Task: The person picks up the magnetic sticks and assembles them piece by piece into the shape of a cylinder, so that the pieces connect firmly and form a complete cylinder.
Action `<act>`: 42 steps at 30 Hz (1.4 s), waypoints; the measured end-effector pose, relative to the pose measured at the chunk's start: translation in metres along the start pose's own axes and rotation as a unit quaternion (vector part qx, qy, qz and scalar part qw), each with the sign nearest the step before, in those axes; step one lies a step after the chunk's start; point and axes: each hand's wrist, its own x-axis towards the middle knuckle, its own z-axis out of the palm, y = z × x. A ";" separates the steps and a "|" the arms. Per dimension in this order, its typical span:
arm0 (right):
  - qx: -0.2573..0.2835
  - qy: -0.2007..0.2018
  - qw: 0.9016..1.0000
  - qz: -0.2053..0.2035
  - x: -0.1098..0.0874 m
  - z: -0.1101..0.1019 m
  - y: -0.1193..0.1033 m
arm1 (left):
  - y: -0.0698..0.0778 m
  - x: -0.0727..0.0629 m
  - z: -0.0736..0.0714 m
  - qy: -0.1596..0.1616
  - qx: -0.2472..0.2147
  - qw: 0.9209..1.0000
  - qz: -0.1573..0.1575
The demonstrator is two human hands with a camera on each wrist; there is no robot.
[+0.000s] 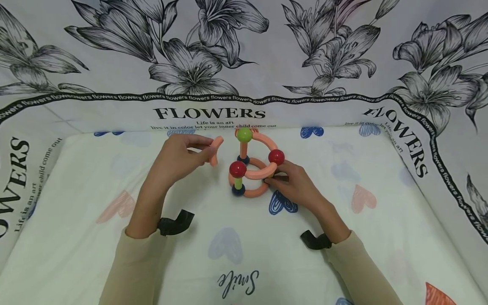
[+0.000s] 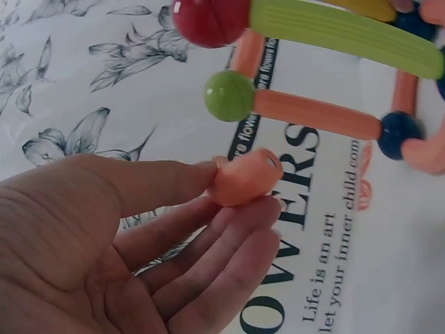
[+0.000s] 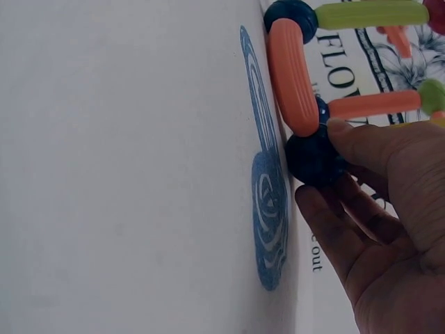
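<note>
Between the thumb and fingers of my left hand is a curved orange rod, held in the air left of a ball-and-rod construction. In the left wrist view the same rod points almost end-on at the camera. The construction stands on the cloth, with curved orange rods above and below, red balls and a green ball on top. Dark blue balls join its base. My right hand pinches a dark blue base ball at the construction's right side.
A pale cloth printed with hearts covers the surface. Behind it rises flower-printed fabric with lettering. Black bands sit at both wrists, by the beige sleeves.
</note>
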 end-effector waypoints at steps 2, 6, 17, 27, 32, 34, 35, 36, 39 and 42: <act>0.001 0.000 1.000 0.000 0.000 0.000 0.000 | 0.005 -0.001 0.000 0.007 0.008 1.000 0.004; 0.003 0.002 1.000 0.003 -0.003 0.003 -0.001 | 0.009 -0.002 0.000 -0.017 -0.004 1.000 -0.011; 0.007 0.003 1.000 -0.005 0.001 0.005 -0.003 | 0.003 0.007 0.000 -0.060 -0.075 0.995 -0.013; -0.001 0.004 1.000 -0.002 0.001 0.003 -0.004 | 0.000 0.013 0.007 -0.081 -0.134 0.988 -0.014; -0.004 0.004 1.000 0.002 0.001 0.002 -0.004 | -0.001 0.016 0.012 -0.082 -0.145 0.986 -0.013; -0.005 0.003 1.000 0.005 0.000 0.002 -0.004 | -0.001 0.017 0.014 -0.083 -0.151 0.985 -0.010; -0.004 0.003 1.000 0.006 0.000 0.002 -0.004 | -0.001 0.017 0.015 -0.083 -0.154 0.985 -0.009; -0.005 0.002 1.000 0.007 0.000 0.002 -0.004 | -0.001 0.017 0.016 -0.083 -0.157 0.984 -0.008; -0.005 0.001 1.000 0.011 0.000 0.002 -0.004 | 0.000 0.017 0.018 -0.081 -0.165 0.983 -0.008; -0.006 0.000 1.000 0.014 0.000 0.002 -0.004 | -0.001 0.017 0.019 -0.080 -0.167 0.983 -0.009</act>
